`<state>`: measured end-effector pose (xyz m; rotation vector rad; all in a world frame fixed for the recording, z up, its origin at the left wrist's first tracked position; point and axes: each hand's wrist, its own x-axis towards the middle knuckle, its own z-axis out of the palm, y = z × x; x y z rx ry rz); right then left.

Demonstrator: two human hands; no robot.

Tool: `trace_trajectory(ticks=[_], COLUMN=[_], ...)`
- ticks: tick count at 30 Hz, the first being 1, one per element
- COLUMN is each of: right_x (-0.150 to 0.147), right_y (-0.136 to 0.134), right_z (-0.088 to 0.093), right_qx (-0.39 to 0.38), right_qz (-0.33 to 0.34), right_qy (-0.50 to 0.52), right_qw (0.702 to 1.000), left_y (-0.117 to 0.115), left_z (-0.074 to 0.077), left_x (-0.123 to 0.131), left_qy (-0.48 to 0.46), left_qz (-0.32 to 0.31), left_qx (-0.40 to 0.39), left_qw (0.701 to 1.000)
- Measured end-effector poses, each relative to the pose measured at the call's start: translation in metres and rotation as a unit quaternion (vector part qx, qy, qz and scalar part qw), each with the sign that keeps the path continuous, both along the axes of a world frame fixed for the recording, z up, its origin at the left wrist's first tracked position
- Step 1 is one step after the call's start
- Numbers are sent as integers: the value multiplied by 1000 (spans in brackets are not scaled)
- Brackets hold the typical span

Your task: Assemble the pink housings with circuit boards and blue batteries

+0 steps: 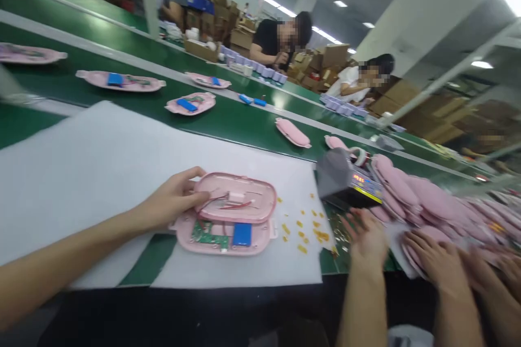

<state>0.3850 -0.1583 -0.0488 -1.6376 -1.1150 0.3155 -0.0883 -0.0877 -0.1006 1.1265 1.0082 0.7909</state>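
Observation:
My left hand [173, 200] grips the left edge of a pink upper shell [240, 198] with red wires inside. That shell lies tilted over a pink lower shell [185, 233], which holds a green circuit board [207, 233] and a blue battery [241, 234]. Both rest on a white foam sheet [93, 173]. My right hand [366, 238] is blurred, with fingers spread and nothing in it. It hovers at the sheet's right edge, beside small yellow tape bits [315, 230] and below a grey meter box [348, 181].
Another person's hands [437, 260] rest on a pile of pink covers [411, 190] at the right. The green conveyor belt [244, 119] carries more pink shells with blue batteries. Two people sit across the belt among cardboard boxes.

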Motion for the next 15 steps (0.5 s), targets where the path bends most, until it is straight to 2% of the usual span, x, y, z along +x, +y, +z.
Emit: trace_trajectory(ticks=[2, 4, 5, 6, 8, 9, 11, 15], right_x=[-67, -142, -177, -208, -254, -269, -285, -288], right_y=[11, 21, 27, 34, 53, 63, 80, 90], right_z=[-10, -12, -9, -6, 1, 2, 0, -9], right_qx=[35, 81, 84, 72, 37, 13, -29, -36], right_qz=[48, 121, 214, 305, 428, 463, 490, 465], right_qy=[1, -16, -63, -132, -254, -299, -348, -412], right_qw=[998, 989, 971, 941, 867, 834, 799, 782], left_y=[0, -1, -1, -1, -2, -3, -4, -3], left_z=[2, 3, 3, 3, 1, 0, -2, -9], left_x=[-2, -3, -3, -4, -5, -5, -6, -7], left_qy=[-17, -32, -35, -38, -47, -51, -58, -67], left_qz=[5, -1, -5, -9, -12, -12, -12, -13], left_qx=[8, 20, 29, 40, 63, 71, 77, 65], left_qw=[1000, 999, 999, 998, 997, 996, 995, 996])
